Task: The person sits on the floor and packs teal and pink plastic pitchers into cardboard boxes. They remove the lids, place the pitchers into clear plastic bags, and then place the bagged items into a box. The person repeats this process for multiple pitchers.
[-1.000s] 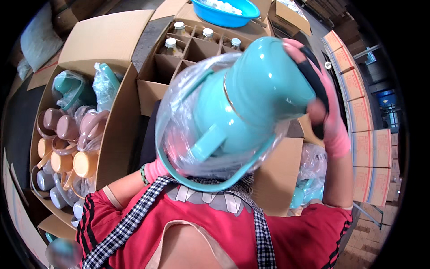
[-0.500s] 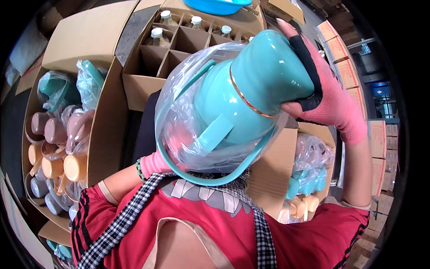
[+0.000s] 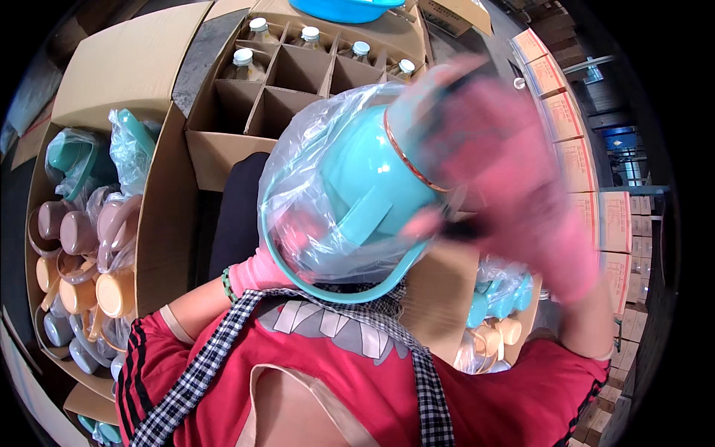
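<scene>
A glossy turquoise thermos jug (image 3: 346,167) with a copper-coloured ring round its neck lies tilted before me, its top to the upper right. Clear plastic bag (image 3: 298,153) film wraps the body, and a turquoise carrying handle (image 3: 328,292) loops below it. My left hand (image 3: 257,270), in a pink glove, is closed on the jug's lower body; its fingers show through the film. Across the jug's top and neck lies my right hand (image 3: 506,164), in a pink and black glove. Motion smears its fingers and hides most of the top.
On the left, an open carton (image 3: 160,223) holds bagged turquoise, mauve, orange and grey jugs. A divided carton (image 3: 231,138) ahead contains several white-capped bottles. Another carton (image 3: 439,298) with bagged items stands at right. A blue basin (image 3: 346,9) sits far ahead; stacked cartons (image 3: 573,160) line the right.
My right hand has swung left and down over the jug's top, now blurred and covering it. The jug and my left hand hold nearly the same place. The surroundings have shifted slightly left.
</scene>
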Tool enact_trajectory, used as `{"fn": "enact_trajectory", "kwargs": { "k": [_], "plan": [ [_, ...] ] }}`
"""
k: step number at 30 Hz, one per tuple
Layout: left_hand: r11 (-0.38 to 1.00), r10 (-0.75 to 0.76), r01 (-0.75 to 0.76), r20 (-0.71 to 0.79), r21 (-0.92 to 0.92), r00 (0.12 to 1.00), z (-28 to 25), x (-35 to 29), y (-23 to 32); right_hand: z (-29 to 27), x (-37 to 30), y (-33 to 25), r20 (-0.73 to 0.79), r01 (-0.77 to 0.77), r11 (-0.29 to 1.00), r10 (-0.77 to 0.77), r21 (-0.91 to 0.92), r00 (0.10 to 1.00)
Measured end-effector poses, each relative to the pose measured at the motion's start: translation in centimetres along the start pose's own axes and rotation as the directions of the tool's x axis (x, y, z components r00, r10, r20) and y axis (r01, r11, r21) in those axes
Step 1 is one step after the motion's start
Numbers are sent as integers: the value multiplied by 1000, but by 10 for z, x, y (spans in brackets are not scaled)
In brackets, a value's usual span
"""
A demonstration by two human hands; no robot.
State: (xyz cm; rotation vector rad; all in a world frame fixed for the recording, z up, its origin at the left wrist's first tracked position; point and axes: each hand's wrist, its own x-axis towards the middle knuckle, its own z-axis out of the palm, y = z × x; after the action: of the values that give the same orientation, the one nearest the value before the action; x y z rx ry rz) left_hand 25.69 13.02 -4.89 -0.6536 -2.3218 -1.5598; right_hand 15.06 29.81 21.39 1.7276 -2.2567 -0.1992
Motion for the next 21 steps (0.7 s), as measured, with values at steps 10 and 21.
{"fn": "enact_trajectory", "kwargs": {
  "k": [10, 21],
  "plan": [
    [905, -74, -4, 167, 426, 983, -22, 1, 9, 54, -28, -3, 182, -64, 901, -17, 428, 983],
    [998, 62, -46, 535, -44, 843, -52, -12, 8, -3, -83, 32, 269, -634, -54, 931, 772, 248]
  ]
}}
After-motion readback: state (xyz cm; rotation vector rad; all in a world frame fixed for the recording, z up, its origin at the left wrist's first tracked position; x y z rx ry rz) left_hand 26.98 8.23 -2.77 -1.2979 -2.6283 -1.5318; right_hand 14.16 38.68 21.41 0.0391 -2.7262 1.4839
